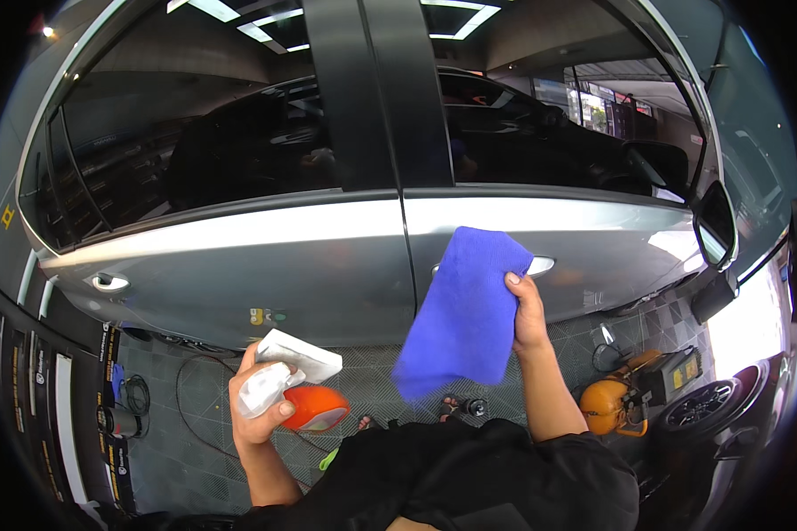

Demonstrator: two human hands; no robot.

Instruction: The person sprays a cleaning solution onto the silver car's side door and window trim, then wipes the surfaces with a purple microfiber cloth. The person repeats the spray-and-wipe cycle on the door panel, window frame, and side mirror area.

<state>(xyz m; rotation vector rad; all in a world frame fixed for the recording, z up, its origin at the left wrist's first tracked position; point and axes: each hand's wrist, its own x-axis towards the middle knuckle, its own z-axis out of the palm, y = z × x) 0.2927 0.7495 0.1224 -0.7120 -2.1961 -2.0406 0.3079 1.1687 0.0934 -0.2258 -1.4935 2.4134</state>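
My left hand (259,405) is closed around the white trigger head of an orange spray bottle (315,408), and the same hand also holds a white block-like pad (299,355) with a greyish face. My right hand (528,312) grips the right edge of a blue microfiber cloth (468,312), thumb on top. The cloth hangs spread in front of the silver car's front door (611,265) and partly hides its handle (542,266). Whether the cloth touches the door I cannot tell. The rear door (239,285) is to the left, above my left hand.
An orange air compressor (603,406) stands on the tiled floor at the right, near a dark car's wheel (701,405). The side mirror (714,226) juts out at the right. A hose (180,398) lies on the floor at the left, near a coiled black cable (135,395).
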